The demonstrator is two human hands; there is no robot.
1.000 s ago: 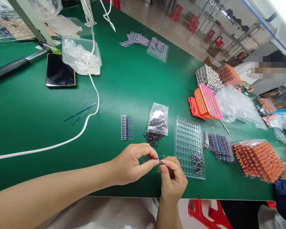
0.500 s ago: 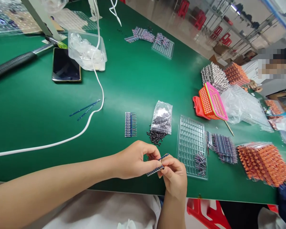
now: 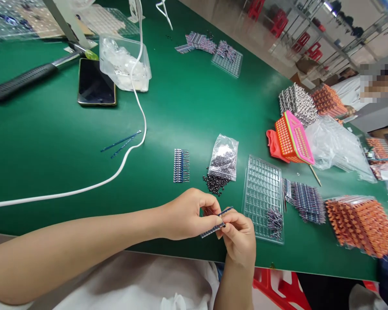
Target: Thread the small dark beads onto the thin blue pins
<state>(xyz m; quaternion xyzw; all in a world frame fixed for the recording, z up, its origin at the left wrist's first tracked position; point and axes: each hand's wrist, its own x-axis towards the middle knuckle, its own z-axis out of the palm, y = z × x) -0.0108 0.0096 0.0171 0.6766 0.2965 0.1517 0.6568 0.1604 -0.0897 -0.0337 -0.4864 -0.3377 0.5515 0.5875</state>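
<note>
My left hand (image 3: 194,215) is closed, thumb and fingers pinching a dark strip of small pins with a blue edge (image 3: 210,231). My right hand (image 3: 241,237) meets it at the strip's right end, its thumb and fingertips pressed together there. Any tiny piece between those fingertips is too small to make out. Just beyond my hands lies a pile of dark beads (image 3: 216,184), spilling from a clear plastic bag (image 3: 223,157). Left of the bag, a similar row of pins on blue tape (image 3: 181,165) lies flat. A clear compartment tray (image 3: 261,189) holding loose pins is to my right.
Further right are stacked pin strips (image 3: 308,202), an orange bundle (image 3: 362,224) and a pink-and-orange basket (image 3: 294,137). Leftward, a white cable (image 3: 116,172) crosses the green table near blue strips (image 3: 121,142), a phone (image 3: 96,84), a hammer (image 3: 26,82) and a plastic tub (image 3: 126,64).
The view has shifted, so the table's things sit farther right. In my fingers the pin strip has turned and now shows its row of pins below my left thumb. Both hands stay together.
</note>
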